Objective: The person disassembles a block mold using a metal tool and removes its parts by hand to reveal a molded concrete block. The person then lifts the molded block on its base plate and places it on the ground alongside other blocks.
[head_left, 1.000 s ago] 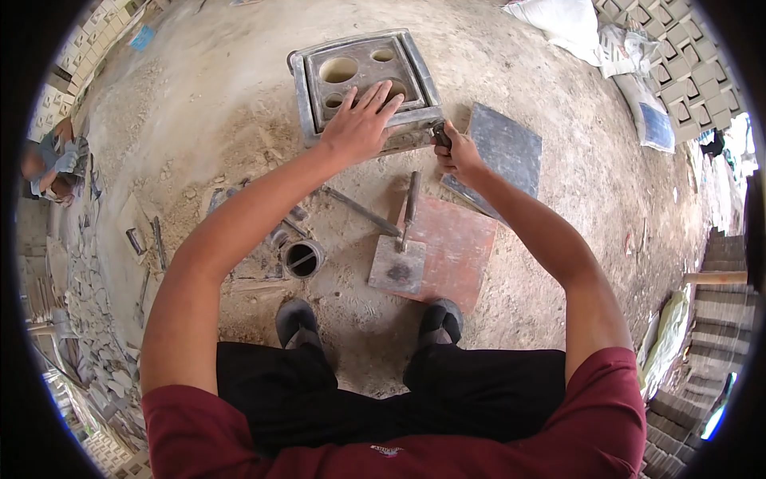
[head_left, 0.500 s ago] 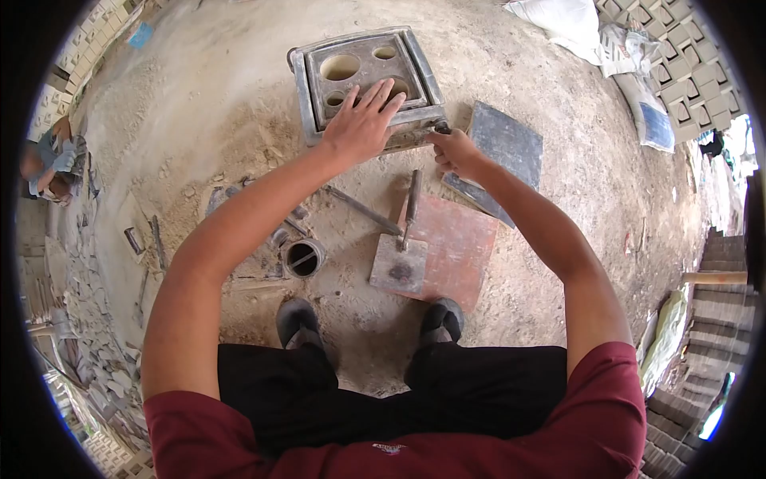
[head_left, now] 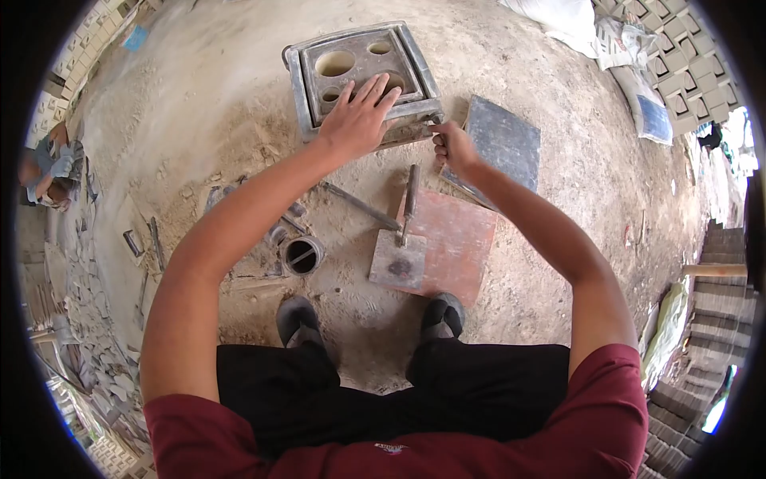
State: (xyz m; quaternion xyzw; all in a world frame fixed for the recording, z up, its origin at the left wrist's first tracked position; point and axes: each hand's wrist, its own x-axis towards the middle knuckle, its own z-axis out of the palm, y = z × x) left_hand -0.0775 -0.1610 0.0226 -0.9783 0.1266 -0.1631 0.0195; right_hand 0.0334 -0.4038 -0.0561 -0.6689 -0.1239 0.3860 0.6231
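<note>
A grey metal mould [head_left: 307,100] lies on the dusty ground, its inner plate [head_left: 357,57] pierced by round holes. My left hand [head_left: 357,120] rests flat on the plate's near part, fingers spread. At the mould's near right corner, my right hand [head_left: 455,148] is curled, thumb and finger against a small dark fitting [head_left: 435,119]. Whether the fingers grip it is hard to see. A dark square board [head_left: 511,144] lies right of that hand. Nearer my feet, a tool with a square plate [head_left: 397,259] and a bar handle lies on a reddish board [head_left: 455,239].
A round metal container [head_left: 304,255] stands amid tools and rubble left of centre. A long metal bar [head_left: 359,205] lies beside the reddish board. Another person [head_left: 56,164] crouches at the far left. Sacks [head_left: 650,112] and stacked blocks [head_left: 690,68] are at the upper right.
My right hand has shifted its hold at the mould's corner, the dark handle in its fist earlier no longer showing there. My left hand stays flat on the plate.
</note>
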